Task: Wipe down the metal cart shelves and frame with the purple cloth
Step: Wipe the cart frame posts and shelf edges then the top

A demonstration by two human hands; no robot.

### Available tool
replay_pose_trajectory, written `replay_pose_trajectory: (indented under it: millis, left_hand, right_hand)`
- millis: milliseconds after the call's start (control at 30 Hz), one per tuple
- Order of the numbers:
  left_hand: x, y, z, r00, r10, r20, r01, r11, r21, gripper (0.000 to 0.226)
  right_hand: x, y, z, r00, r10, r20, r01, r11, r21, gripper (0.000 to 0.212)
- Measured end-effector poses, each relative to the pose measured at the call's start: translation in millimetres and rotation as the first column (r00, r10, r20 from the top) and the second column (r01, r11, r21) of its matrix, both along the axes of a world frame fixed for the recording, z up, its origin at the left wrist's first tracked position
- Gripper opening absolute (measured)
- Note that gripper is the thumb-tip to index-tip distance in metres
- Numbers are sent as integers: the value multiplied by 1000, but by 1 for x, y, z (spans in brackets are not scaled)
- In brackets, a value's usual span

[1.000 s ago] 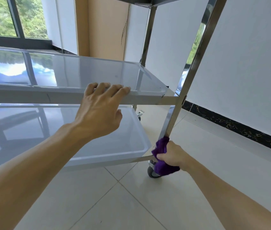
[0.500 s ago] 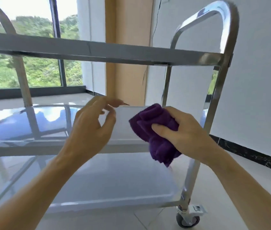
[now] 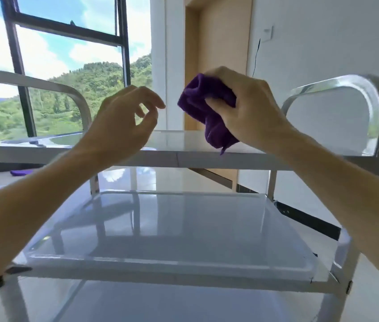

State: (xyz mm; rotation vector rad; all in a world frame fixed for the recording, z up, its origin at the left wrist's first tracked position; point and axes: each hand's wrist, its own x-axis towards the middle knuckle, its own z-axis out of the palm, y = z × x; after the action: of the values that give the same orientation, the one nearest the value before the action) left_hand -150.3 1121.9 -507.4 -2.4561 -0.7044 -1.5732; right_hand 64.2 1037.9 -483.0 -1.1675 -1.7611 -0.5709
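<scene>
A three-shelf metal cart stands in front of me, its middle shelf [image 3: 172, 228] shiny and bare, its top shelf [image 3: 183, 145] at hand height. My right hand [image 3: 248, 108] is raised above the top shelf and grips a bunched purple cloth [image 3: 209, 112] that hangs down toward the shelf edge. My left hand [image 3: 123, 122] hovers just left of the cloth, fingers curled and apart, touching nothing. Curved frame handles rise at the left [image 3: 33, 84] and right [image 3: 357, 89] ends of the cart.
A large window [image 3: 56, 66] with a dark frame is behind the cart on the left. A wooden door [image 3: 218, 54] and white wall [image 3: 323, 43] lie behind on the right. Another purple cloth [image 3: 20, 173] lies on the floor at the far left.
My view has risen from the cart's lower leg to its top shelf. My right hand lifted the cloth from the bottom post to above the top shelf; my left hand left the shelf rim.
</scene>
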Motion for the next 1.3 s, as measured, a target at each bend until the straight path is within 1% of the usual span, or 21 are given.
replay_pose_trajectory:
  millis: [67,133,167,233,267,333,400,467,533,600,700,800,867,933,1000,1033,1167,1300]
  left_hand:
    - [-6,25,11,993,64,-102,-75,991,-115,15]
    - [-14,48,12,969,116,-217,-168,957,-238,19]
    - [-18,55,10,955,138,-263,-216,930,-297,20]
    - [-24,64,2,923,187,-336,-315,868,-384,26]
    - [-25,66,-2,899,212,-384,-369,838,-401,37]
    - [-22,68,-5,822,215,-528,-459,799,-388,60]
    - [-16,69,-3,754,163,-636,-505,762,-404,71]
    - [-9,67,-2,713,110,-692,-522,742,-420,77]
    - [-1,60,-2,703,101,-704,-522,746,-414,76]
    - [8,53,-1,688,98,-719,-525,751,-400,71]
    - [25,44,1,662,31,-749,-507,755,-416,67]
    - [45,36,4,645,-15,-764,-479,771,-420,65]
    - [61,33,7,634,-43,-772,-467,775,-426,64]
    - [75,35,12,614,-68,-786,-455,784,-423,67]
    - [83,40,18,577,-110,-810,-425,806,-412,69]
    - [87,42,21,556,-133,-820,-400,822,-405,69]
    - [104,37,32,533,-198,-822,-319,853,-412,62]
    - [130,25,32,528,-271,-805,-239,862,-447,59]
  right_hand:
    - [5,24,8,989,-81,127,94,991,-97,33]
    - [14,43,5,968,-165,192,211,945,-251,31]
    - [19,50,0,964,-181,193,241,903,-355,28]
    - [29,56,-7,982,-157,101,187,821,-539,20]
    - [33,58,-9,986,-153,67,164,796,-582,15]
    - [40,59,-10,986,-156,59,159,765,-625,11]
    - [43,56,-9,984,-172,49,162,742,-651,19]
    - [47,49,-7,980,-192,43,172,731,-660,29]
    - [53,41,-4,979,-203,37,176,728,-663,34]
    - [63,34,-3,976,-213,47,189,722,-666,35]
    - [80,22,-2,963,-261,66,236,700,-674,37]
    - [98,9,-3,943,-329,59,276,668,-691,44]
    - [108,2,-4,916,-393,79,322,607,-726,48]
    - [117,-3,-4,879,-463,115,376,524,-764,50]
    - [124,-8,-3,843,-526,114,393,457,-798,50]
    - [127,-12,-2,829,-550,104,395,442,-806,50]
    - [138,-38,-3,776,-626,78,429,435,-792,47]
    - [154,-68,-4,728,-679,95,483,409,-774,48]
